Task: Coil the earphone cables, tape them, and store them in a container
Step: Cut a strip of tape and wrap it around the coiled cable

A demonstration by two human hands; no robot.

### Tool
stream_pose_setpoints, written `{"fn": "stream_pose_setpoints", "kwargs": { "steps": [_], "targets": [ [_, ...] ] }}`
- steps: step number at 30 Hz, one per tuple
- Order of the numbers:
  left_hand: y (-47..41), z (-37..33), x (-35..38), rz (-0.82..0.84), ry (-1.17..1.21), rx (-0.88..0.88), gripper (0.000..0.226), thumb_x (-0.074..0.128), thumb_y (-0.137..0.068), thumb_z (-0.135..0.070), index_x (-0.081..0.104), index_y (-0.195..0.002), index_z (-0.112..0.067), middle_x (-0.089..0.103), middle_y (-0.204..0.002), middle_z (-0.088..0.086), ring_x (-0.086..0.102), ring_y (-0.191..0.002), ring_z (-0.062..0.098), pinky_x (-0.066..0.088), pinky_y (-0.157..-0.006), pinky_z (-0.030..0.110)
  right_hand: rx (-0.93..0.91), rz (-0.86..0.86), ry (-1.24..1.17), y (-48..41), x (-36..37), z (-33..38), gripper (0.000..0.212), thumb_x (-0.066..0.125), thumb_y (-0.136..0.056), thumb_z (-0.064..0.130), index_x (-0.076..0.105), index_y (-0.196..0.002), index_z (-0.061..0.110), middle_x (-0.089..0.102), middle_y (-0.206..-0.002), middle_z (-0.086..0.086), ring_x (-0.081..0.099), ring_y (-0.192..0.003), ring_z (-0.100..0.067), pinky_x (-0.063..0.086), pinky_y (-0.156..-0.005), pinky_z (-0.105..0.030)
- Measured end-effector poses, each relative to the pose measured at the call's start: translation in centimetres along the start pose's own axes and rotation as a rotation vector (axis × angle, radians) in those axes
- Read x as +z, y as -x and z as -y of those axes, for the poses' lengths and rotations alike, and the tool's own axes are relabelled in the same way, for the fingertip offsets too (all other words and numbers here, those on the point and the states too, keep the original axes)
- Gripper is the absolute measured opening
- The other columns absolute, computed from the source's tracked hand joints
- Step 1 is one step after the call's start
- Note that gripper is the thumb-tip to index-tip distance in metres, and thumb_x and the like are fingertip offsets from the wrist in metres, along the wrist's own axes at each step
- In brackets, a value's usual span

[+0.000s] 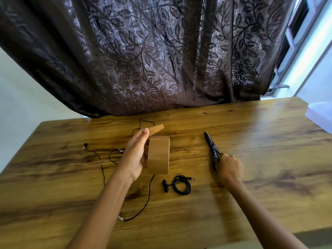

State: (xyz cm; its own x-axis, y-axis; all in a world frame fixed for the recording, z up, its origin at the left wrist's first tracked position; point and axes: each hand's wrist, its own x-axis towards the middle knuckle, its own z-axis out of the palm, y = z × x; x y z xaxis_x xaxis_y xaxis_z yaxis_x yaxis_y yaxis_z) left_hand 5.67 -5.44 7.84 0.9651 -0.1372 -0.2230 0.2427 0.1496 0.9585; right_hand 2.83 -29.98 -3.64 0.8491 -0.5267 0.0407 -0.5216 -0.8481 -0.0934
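My left hand [135,155] holds a brown tape roll [159,154] upright above the wooden table [251,177], with a loose tape end [156,129] sticking up past my thumb. My right hand [229,167] grips the handles of black scissors [212,146], which lie on the table with blades pointing away. A coiled black earphone cable [181,185] with its plug lies near the front, between my arms. A second, uncoiled earphone cable [102,168] sprawls across the table to the left and passes under my left arm.
A translucent plastic container [321,115] sits at the table's far right edge. A dark leaf-patterned curtain [143,60] hangs behind the table's far edge. A window is at the upper right.
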Motion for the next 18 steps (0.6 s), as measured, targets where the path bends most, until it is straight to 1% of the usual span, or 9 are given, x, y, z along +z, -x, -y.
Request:
{"fn": "stream_pose_setpoints", "kwargs": {
  "steps": [2,4,7,10,12,13,15,16,18],
  "targets": [
    [0.1,0.1,-0.1,-0.003,0.003,0.003,0.022,0.044,-0.094,-0.035,0.06,-0.107,-0.026,0.06,-0.084,-0.004,0.054,-0.075,0.013,0.041,-0.059,0.029,0.007,0.02,0.02,0.0,0.1,0.1,0.017,0.05,-0.093,0.016,0.065,-0.096,0.01,0.069,-0.092,-0.006,0.064,-0.082,-0.023,0.033,-0.053,-0.024],
    [0.0,0.1,-0.2,-0.004,0.005,0.005,0.021,0.044,-0.094,-0.035,0.06,-0.105,-0.027,0.06,-0.083,-0.003,0.054,-0.075,0.013,0.041,-0.06,0.029,0.002,0.031,0.019,0.1,0.3,0.1,0.017,0.05,-0.092,0.013,0.065,-0.097,0.009,0.068,-0.094,-0.008,0.064,-0.085,-0.025,0.038,-0.057,-0.026],
    [-0.1,0.3,-0.2,-0.009,0.006,0.0,0.019,0.045,-0.094,-0.035,0.06,-0.103,-0.028,0.061,-0.084,-0.003,0.055,-0.076,0.014,0.042,-0.061,0.03,-0.005,0.028,-0.028,0.4,0.3,0.1,0.018,0.048,-0.092,0.012,0.065,-0.098,0.007,0.067,-0.097,-0.01,0.063,-0.089,-0.027,0.04,-0.06,-0.028],
    [-0.1,0.4,-0.2,-0.005,0.001,0.001,0.021,0.045,-0.094,-0.035,0.06,-0.106,-0.026,0.061,-0.084,-0.003,0.055,-0.077,0.014,0.042,-0.061,0.029,-0.005,0.015,-0.091,0.6,0.3,-0.1,0.022,0.049,-0.093,0.019,0.064,-0.102,0.005,0.063,-0.103,-0.011,0.058,-0.097,-0.028,0.042,-0.063,-0.031],
    [-0.1,0.4,-0.1,-0.003,0.008,0.0,0.021,0.045,-0.094,-0.035,0.06,-0.106,-0.026,0.062,-0.084,-0.003,0.056,-0.076,0.013,0.042,-0.061,0.029,-0.064,-0.024,-0.104,0.7,0.2,-0.1,0.029,0.049,-0.092,0.027,0.063,-0.107,0.006,0.059,-0.105,-0.011,0.051,-0.103,-0.027,0.045,-0.069,-0.034],
    [-0.2,0.4,-0.1,-0.005,0.012,-0.001,0.019,0.045,-0.094,-0.034,0.06,-0.104,-0.027,0.062,-0.083,-0.003,0.056,-0.076,0.013,0.042,-0.061,0.029,-0.113,-0.067,-0.154,0.9,-0.1,0.1,0.033,0.051,-0.091,0.031,0.062,-0.109,0.007,0.058,-0.106,-0.01,0.049,-0.103,-0.026,0.045,-0.073,-0.035],
    [-0.2,0.5,0.1,-0.013,0.019,-0.004,0.016,0.046,-0.094,-0.034,0.061,-0.098,-0.03,0.062,-0.082,-0.003,0.056,-0.076,0.013,0.042,-0.062,0.029,-0.221,-0.111,-0.402,1.5,-1.3,1.1,0.042,0.056,-0.086,0.042,0.062,-0.112,0.01,0.057,-0.111,-0.004,0.047,-0.106,-0.022,0.045,-0.082,-0.035],
    [-0.3,0.5,0.2,-0.019,0.023,-0.006,0.016,0.046,-0.093,-0.034,0.062,-0.096,-0.031,0.063,-0.083,-0.003,0.056,-0.078,0.014,0.042,-0.063,0.03,-0.26,-0.063,-0.588,1.9,-2.2,1.9,0.049,0.06,-0.082,0.048,0.06,-0.116,0.013,0.054,-0.116,0.001,0.046,-0.11,-0.017,0.044,-0.089,-0.035],
    [-0.5,0.7,0.4,-0.021,0.028,-0.004,0.015,0.048,-0.092,-0.035,0.063,-0.094,-0.032,0.064,-0.087,-0.003,0.057,-0.085,0.016,0.044,-0.07,0.033,-0.329,0.184,-0.943,2.9,-4.4,3.7,0.069,0.064,-0.071,0.06,0.051,-0.128,0.023,0.049,-0.127,0.007,0.043,-0.118,-0.009,0.043,-0.099,-0.036]
  ]
}}
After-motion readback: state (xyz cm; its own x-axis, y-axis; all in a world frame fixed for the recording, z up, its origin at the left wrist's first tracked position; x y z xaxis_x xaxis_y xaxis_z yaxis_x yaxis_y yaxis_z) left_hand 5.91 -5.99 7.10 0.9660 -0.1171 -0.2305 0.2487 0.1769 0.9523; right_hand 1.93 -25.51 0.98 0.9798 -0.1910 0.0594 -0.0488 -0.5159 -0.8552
